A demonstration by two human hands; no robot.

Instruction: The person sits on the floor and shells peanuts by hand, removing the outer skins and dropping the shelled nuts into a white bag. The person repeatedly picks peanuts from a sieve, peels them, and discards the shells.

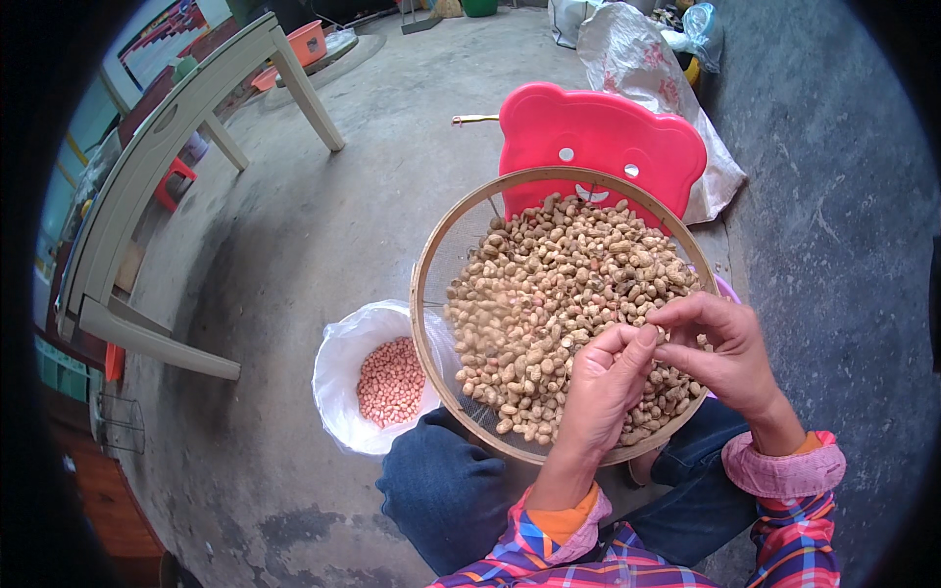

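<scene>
A round wood-rimmed mesh sieve (pixel 422 309) stands before me, heaped with unshelled peanuts (pixel 544 294). A few pinkish kernels show among the shells. Over the right part of the heap, my left hand (pixel 606 375) and my right hand (pixel 724 338) meet fingertip to fingertip. Between their thumbs and forefingers they pinch what looks like a peanut, mostly hidden by the fingers. To the left of the sieve, a bucket lined with a white plastic bag (pixel 334 393) contains shelled pink peanut kernels (pixel 391 382).
A pink bear-faced plastic chair back (pixel 603 140) rises behind the sieve. Purple plastic (pixel 726 288) peeks out under its right rim. A white woven sack (pixel 639 59) lies beyond. At left stands a pale-legged table (pixel 184 110). My knees (pixel 441 478) flank the sieve's near side.
</scene>
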